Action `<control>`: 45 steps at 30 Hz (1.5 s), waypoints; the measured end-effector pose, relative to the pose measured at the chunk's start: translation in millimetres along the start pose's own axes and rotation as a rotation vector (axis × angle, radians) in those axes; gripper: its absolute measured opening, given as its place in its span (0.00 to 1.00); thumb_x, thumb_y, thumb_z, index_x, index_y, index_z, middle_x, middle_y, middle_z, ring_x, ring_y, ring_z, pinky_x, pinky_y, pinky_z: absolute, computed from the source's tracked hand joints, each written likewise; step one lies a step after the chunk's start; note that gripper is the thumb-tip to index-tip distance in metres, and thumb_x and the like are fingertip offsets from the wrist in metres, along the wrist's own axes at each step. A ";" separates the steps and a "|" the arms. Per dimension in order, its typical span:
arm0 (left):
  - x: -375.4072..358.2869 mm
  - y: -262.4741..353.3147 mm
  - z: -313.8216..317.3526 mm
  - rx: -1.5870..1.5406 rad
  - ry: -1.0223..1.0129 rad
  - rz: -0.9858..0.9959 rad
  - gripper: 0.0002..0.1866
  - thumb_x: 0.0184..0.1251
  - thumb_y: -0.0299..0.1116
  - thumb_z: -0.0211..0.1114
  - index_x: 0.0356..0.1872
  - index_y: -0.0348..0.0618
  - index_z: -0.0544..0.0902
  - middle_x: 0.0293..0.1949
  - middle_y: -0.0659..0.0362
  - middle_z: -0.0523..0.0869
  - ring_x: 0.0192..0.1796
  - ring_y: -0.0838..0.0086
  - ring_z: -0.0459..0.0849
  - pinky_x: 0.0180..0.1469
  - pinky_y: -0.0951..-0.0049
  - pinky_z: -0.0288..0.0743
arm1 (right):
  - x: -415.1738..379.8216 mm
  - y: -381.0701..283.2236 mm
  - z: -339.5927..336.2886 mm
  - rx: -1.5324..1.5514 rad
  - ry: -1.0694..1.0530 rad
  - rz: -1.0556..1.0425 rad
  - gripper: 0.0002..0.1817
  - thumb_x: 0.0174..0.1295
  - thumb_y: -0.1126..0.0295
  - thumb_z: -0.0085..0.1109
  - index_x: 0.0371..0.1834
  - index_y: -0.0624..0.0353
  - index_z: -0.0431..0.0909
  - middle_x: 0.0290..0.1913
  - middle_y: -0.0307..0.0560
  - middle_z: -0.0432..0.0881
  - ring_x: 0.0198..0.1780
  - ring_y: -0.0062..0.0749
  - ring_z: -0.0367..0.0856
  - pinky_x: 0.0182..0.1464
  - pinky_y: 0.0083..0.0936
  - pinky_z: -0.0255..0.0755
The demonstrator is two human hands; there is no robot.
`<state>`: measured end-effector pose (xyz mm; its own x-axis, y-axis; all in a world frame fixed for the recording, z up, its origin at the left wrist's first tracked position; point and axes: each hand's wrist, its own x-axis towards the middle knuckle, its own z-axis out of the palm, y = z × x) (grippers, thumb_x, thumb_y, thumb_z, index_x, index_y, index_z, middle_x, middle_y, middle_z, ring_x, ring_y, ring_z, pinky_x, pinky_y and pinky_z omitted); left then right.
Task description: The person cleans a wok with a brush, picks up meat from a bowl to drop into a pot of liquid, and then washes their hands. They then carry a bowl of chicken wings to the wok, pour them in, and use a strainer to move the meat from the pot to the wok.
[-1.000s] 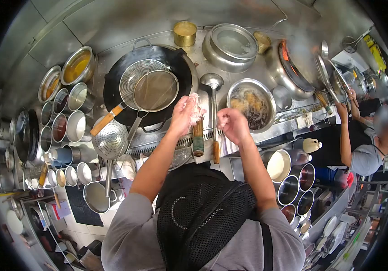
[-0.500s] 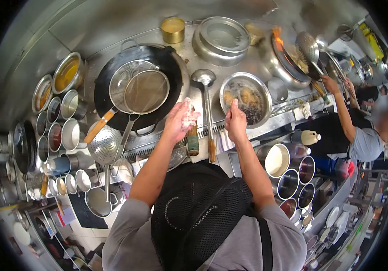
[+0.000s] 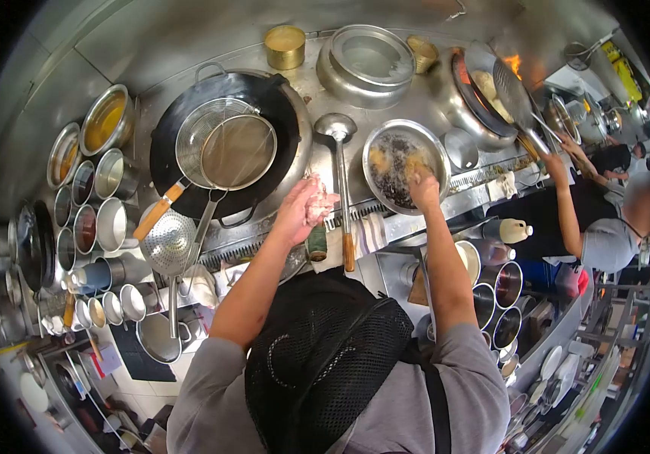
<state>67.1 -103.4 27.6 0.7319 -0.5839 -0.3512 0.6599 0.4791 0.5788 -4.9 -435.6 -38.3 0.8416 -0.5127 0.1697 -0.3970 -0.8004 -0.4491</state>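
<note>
My left hand [image 3: 291, 218] is curled around a lump of pale pink, wet raw paste [image 3: 320, 201], which looks like minced meat; it is held above the stove's front edge. My right hand [image 3: 426, 194] reaches over the near right rim of a round metal pot [image 3: 372, 175], fingers bunched and pointing down at the dark bubbling liquid. Golden-brown pieces [image 3: 380, 160] float in the pot, one right by my right fingertips. What those fingers hold, if anything, is hidden. Between my hands lies a long-handled ladle [image 3: 342, 163].
Left of me, a black wok [image 3: 164, 144] carries a wire strainer [image 3: 189, 140] and a fine sieve [image 3: 240, 151]. A perforated skimmer [image 3: 167, 246] hangs at the front edge. On the right, a co-worker [image 3: 605, 242] handles a large skimmer [image 3: 512, 94] near a flame [image 3: 514, 65].
My right hand has moved forward and right, from the pot's near edge to over its contents. My left hand still holds the paste. The co-worker's skimmer has shifted.
</note>
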 end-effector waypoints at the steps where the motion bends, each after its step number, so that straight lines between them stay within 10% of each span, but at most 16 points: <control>1: 1.6 -1.2 1.2 0.016 -0.011 0.004 0.10 0.73 0.36 0.56 0.50 0.45 0.74 0.40 0.53 0.83 0.36 0.69 0.85 0.25 0.75 0.76 | -0.5 -14.7 -9.1 0.097 0.192 -0.101 0.16 0.56 0.68 0.59 0.46 0.64 0.80 0.48 0.67 0.80 0.52 0.59 0.79 0.56 0.44 0.73; 8: 1.5 2.6 16.1 0.225 -0.070 0.053 0.10 0.75 0.39 0.56 0.48 0.46 0.74 0.29 0.59 0.82 0.27 0.79 0.80 0.23 0.80 0.70 | -100.1 -217.5 -62.2 0.505 -0.061 -0.451 0.22 0.58 0.72 0.65 0.56 0.63 0.75 0.49 0.61 0.79 0.48 0.54 0.79 0.48 0.39 0.76; 13: 10.4 13.5 0.3 0.292 -0.027 0.222 0.12 0.75 0.41 0.56 0.45 0.43 0.76 0.30 0.64 0.79 0.25 0.83 0.77 0.23 0.80 0.71 | -114.3 -220.3 -61.2 0.348 0.005 -0.471 0.08 0.62 0.78 0.59 0.44 0.68 0.79 0.35 0.51 0.81 0.33 0.41 0.81 0.38 0.30 0.76; 16: 6.7 26.7 -9.6 0.358 -0.049 0.101 0.14 0.75 0.43 0.56 0.48 0.43 0.77 0.33 0.63 0.80 0.25 0.82 0.77 0.24 0.80 0.72 | -113.3 -224.7 -77.7 0.863 -0.125 -0.050 0.06 0.64 0.77 0.57 0.42 0.63 0.80 0.35 0.47 0.80 0.32 0.27 0.80 0.33 0.21 0.73; 22: -6.7 35.7 11.5 0.469 -0.382 -0.181 0.17 0.77 0.43 0.53 0.52 0.39 0.77 0.33 0.63 0.81 0.31 0.81 0.81 0.28 0.81 0.73 | -80.1 -228.2 -77.8 0.548 -0.145 -0.520 0.17 0.58 0.76 0.64 0.51 0.65 0.75 0.44 0.56 0.79 0.41 0.49 0.81 0.43 0.33 0.76; 27: -6.0 39.7 2.0 0.611 -0.415 -0.176 0.15 0.75 0.44 0.54 0.45 0.40 0.77 0.30 0.62 0.80 0.28 0.80 0.81 0.22 0.80 0.70 | -72.6 -192.4 -50.2 0.491 0.016 -0.573 0.11 0.62 0.74 0.61 0.46 0.65 0.76 0.37 0.49 0.81 0.34 0.43 0.81 0.36 0.31 0.75; 29: -3.8 33.4 -8.6 0.563 -0.353 -0.170 0.14 0.75 0.43 0.54 0.44 0.41 0.77 0.30 0.63 0.80 0.27 0.80 0.81 0.22 0.80 0.70 | -71.9 -176.1 -47.1 1.310 -0.224 0.125 0.09 0.66 0.73 0.57 0.46 0.64 0.76 0.36 0.43 0.81 0.31 0.30 0.79 0.32 0.25 0.73; 33: -8.2 30.4 -13.6 0.463 -0.271 -0.212 0.14 0.76 0.42 0.54 0.44 0.41 0.78 0.30 0.63 0.80 0.28 0.79 0.80 0.23 0.80 0.70 | -59.6 -164.8 -76.4 1.794 -0.197 0.393 0.10 0.69 0.71 0.54 0.49 0.65 0.75 0.38 0.45 0.80 0.31 0.23 0.75 0.34 0.20 0.71; 45: -16.4 9.0 -27.6 0.095 -0.085 -0.273 0.11 0.75 0.39 0.54 0.46 0.43 0.77 0.31 0.58 0.80 0.28 0.77 0.79 0.20 0.83 0.65 | -21.0 -95.5 -69.1 1.984 -0.271 0.534 0.16 0.74 0.56 0.46 0.35 0.55 0.75 0.28 0.40 0.74 0.22 0.21 0.63 0.24 0.18 0.61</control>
<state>65.7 -71.5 18.2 0.5101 -0.7375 -0.4426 0.8085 0.2355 0.5394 -9.9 -369.9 61.5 0.8970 -0.3327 -0.2909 0.1234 0.8206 -0.5580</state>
